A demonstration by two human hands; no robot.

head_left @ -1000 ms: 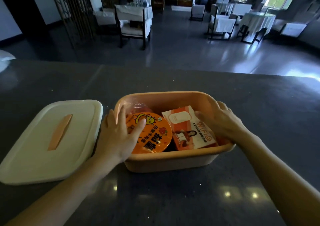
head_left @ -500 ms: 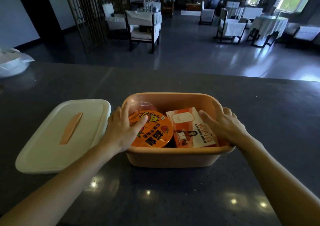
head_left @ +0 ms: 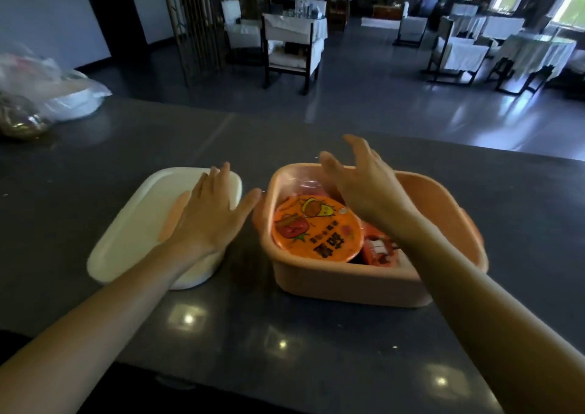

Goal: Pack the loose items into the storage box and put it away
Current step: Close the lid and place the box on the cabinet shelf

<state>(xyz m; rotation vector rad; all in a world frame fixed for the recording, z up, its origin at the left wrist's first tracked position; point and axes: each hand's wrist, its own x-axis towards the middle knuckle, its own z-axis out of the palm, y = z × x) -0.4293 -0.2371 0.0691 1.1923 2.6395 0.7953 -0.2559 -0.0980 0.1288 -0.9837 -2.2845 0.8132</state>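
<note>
Left hand (head_left: 205, 220) spread open over the white rectangular plastic lid (head_left: 133, 233); right hand (head_left: 364, 188) hovered, released, above the peach plastic storage box (head_left: 348, 283).

Carton (head_left: 378, 249) in box (head_left: 332, 283): mostly hidden under right arm (head_left: 443, 255). Lid handle (head_left: 171, 223): partly covered by left hand (head_left: 205, 220). Far-left bags (head_left: 47, 93): blurred, cut by picture edge.

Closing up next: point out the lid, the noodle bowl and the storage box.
lid (head_left: 139, 220), head view, bare white top
noodle bowl (head_left: 316, 228), head view, orange printed top
storage box (head_left: 348, 287), head view, near outer wall
</note>
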